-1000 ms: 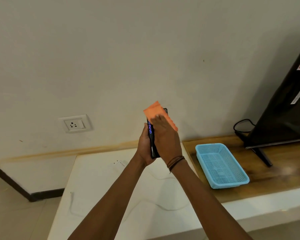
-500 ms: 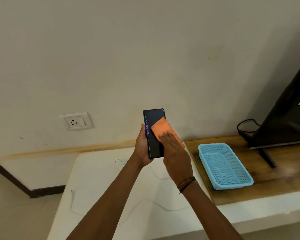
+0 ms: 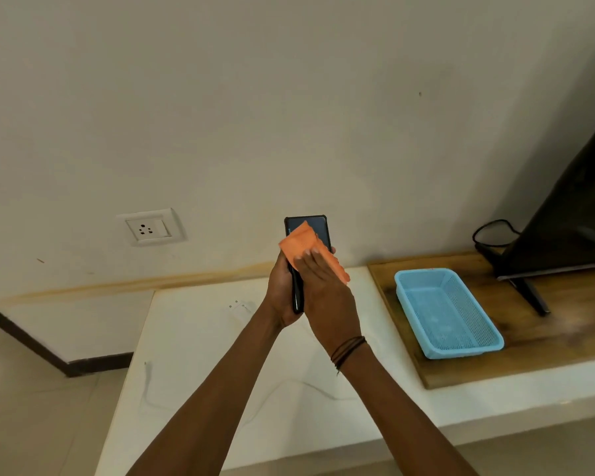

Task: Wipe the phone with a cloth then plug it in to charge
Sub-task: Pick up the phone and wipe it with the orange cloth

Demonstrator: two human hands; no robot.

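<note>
Head view, centre of the frame: the left hand (image 3: pixel 282 290) is wrapped around the lower half of a black phone (image 3: pixel 308 231), gripping it upright with the screen facing the camera, fingertips showing at the phone's right edge. The right hand (image 3: pixel 327 297) lies flat, fingers extended together, pressing an orange cloth (image 3: pixel 303 243) against the screen; the cloth covers the middle of the phone and hangs out past its right side, while the phone's top strip stays uncovered above it. A dark corded bracelet (image 3: pixel 347 350) circles the right wrist.

Below the hands spreads a white table (image 3: pixel 193 338). A white charger adapter (image 3: pixel 241 309) lies on it just left of the left wrist, and a thin white cable (image 3: pixel 147 386) trails along the tabletop at lower left. On the wall at centre left sits a white socket (image 3: pixel 150 229), nothing plugged into it.

To the right, a wooden board (image 3: pixel 547 331) carries a light blue mesh basket (image 3: pixel 447 312). At the right edge stands a black TV (image 3: pixel 577 218) on its foot, with a black cable (image 3: pixel 492 235) looped behind it.
</note>
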